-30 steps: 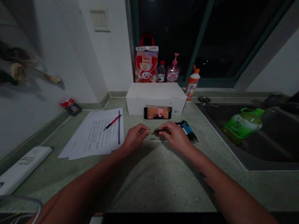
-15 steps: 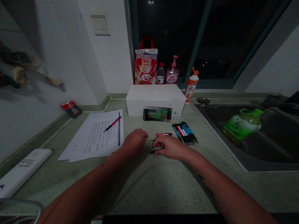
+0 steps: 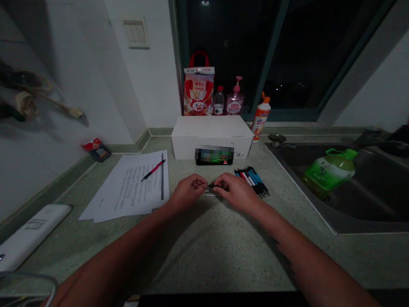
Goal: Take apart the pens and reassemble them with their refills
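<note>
Close together above the green counter, my two hands meet fingertip to fingertip. My right hand (image 3: 235, 189) pinches a small dark pen part (image 3: 216, 187), whose end points toward the left fingers. My left hand (image 3: 190, 189) is closed in a pinch beside that end; whatever lies between its fingertips is too small to make out. Just below the fingertips a thin pale pen piece (image 3: 212, 194) lies on the counter. Right of my right hand, several pens (image 3: 254, 180) in black, blue, red and white lie in a row, partly covered by the hand.
A phone (image 3: 214, 156) leans against a white box (image 3: 211, 136). Printed sheets (image 3: 132, 190) with a red-and-black pen (image 3: 152, 170) lie left. On the right a sink (image 3: 332, 219) holds a green-labelled jug (image 3: 329, 169). A white power strip-like device (image 3: 24, 237) stands front left.
My right hand has picked the dark pen part up from the counter and raised it to my left fingertips. The red pen piece behind it is now covered by the hand.
</note>
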Demonstrator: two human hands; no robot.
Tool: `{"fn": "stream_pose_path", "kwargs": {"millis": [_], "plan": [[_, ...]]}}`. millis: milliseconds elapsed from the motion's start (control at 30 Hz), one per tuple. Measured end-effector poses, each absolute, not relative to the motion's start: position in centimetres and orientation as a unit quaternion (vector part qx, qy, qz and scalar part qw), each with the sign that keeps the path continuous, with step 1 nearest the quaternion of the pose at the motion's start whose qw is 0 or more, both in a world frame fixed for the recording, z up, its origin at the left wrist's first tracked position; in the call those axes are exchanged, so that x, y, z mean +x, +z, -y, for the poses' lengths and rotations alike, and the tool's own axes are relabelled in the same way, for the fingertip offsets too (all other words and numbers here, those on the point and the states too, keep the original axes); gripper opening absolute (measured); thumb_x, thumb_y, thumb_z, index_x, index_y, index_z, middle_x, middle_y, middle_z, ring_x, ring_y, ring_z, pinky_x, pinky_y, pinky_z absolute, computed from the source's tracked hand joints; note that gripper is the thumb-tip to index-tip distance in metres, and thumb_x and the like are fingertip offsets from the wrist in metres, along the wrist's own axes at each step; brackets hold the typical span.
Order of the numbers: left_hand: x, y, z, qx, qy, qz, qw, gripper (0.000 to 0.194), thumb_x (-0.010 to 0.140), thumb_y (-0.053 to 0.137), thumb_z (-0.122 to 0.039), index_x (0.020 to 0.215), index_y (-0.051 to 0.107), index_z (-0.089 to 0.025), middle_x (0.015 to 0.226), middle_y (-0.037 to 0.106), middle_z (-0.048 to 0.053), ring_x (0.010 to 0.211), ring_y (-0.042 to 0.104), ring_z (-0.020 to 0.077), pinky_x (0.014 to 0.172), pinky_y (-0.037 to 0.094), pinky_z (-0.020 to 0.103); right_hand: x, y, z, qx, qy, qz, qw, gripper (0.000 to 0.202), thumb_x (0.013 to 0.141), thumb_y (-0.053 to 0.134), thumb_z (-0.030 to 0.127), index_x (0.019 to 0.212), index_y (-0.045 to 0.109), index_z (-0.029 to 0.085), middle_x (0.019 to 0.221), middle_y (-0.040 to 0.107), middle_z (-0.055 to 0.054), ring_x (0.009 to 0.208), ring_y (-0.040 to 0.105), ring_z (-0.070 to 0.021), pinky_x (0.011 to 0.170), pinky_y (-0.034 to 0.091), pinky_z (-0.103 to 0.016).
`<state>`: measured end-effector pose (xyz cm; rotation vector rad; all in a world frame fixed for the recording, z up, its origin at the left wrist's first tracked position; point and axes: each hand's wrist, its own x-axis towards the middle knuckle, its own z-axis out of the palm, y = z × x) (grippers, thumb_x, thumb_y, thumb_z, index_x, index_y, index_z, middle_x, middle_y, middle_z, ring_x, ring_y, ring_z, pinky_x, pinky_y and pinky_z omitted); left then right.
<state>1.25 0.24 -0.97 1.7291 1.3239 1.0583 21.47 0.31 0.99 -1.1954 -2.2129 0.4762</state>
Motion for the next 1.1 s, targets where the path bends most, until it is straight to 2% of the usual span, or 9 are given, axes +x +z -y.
{"fn": "stream_pose_path", "kwargs": {"millis": [267, 500, 667, 833, 967, 1100], "plan": [[1.12, -0.62, -0.30, 0.624, 0.449, -0.482, 0.421, 0.015, 0.078, 0.068, -0.028, 0.088, 0.066, -0.017, 0.080, 0.072, 0.005, 0.077, 0.067, 0.0174, 0.069, 0.052, 0.029, 21.39, 1.20, -0.20, -0.445, 0.151, 0.828, 0.307, 0.008, 0.087, 0.069, 0.025, 0.090, 0.063, 0.021, 0.089, 0.065, -0.003, 0.077, 0.058, -0.0172, 0.067, 0.039, -0.028], [1.27, -0.47, -0.05, 0.621, 0.456, -0.464, 0.437, 0.012, 0.078, 0.069, -0.029, 0.083, 0.067, -0.018, 0.071, 0.068, 0.002, 0.067, 0.063, 0.0147, 0.063, 0.049, 0.027, 21.44, 1.33, -0.14, -0.434, 0.154, 0.828, 0.321, 0.005, 0.089, 0.067, 0.024, 0.091, 0.063, 0.022, 0.089, 0.064, -0.004, 0.079, 0.059, -0.0180, 0.069, 0.041, -0.029], [1.52, -0.81, -0.13, 0.606, 0.443, -0.480, 0.455, 0.016, 0.078, 0.069, -0.031, 0.084, 0.065, -0.017, 0.073, 0.068, 0.002, 0.066, 0.061, 0.0141, 0.062, 0.048, 0.027, 21.50, 1.47, -0.11, -0.432, 0.146, 0.826, 0.332, 0.005, 0.089, 0.066, 0.024, 0.092, 0.063, 0.021, 0.090, 0.064, -0.004, 0.081, 0.059, -0.0182, 0.070, 0.042, -0.029], [1.38, -0.78, -0.14, 0.621, 0.443, -0.468, 0.446, 0.017, 0.079, 0.069, -0.033, 0.085, 0.066, -0.017, 0.080, 0.071, 0.005, 0.073, 0.064, 0.0160, 0.068, 0.050, 0.029, 21.47, 1.48, -0.08, -0.424, 0.148, 0.828, 0.336, 0.005, 0.090, 0.066, 0.024, 0.093, 0.065, 0.021, 0.092, 0.066, -0.004, 0.084, 0.061, -0.0184, 0.073, 0.042, -0.029], [1.30, -0.98, -0.08, 0.649, 0.436, -0.460, 0.421, 0.018, 0.079, 0.069, -0.032, 0.088, 0.068, -0.017, 0.084, 0.073, 0.005, 0.078, 0.066, 0.0168, 0.076, 0.051, 0.031, 21.38, 1.37, -0.09, -0.428, 0.198, 0.814, 0.338, 0.012, 0.096, 0.056, 0.024, 0.092, 0.067, 0.020, 0.082, 0.069, -0.002, 0.078, 0.063, -0.0166, 0.072, 0.043, -0.028], [1.38, -1.29, -0.05, 0.663, 0.426, -0.457, 0.411, 0.019, 0.080, 0.069, -0.033, 0.089, 0.068, -0.017, 0.084, 0.072, 0.004, 0.077, 0.065, 0.0165, 0.074, 0.052, 0.030, 21.25, 1.18, -0.16, -0.437, 0.246, 0.798, 0.335, 0.020, 0.098, 0.050, 0.025, 0.088, 0.067, 0.019, 0.070, 0.066, 0.000, 0.068, 0.061, -0.0151, 0.067, 0.042, -0.027]]}}
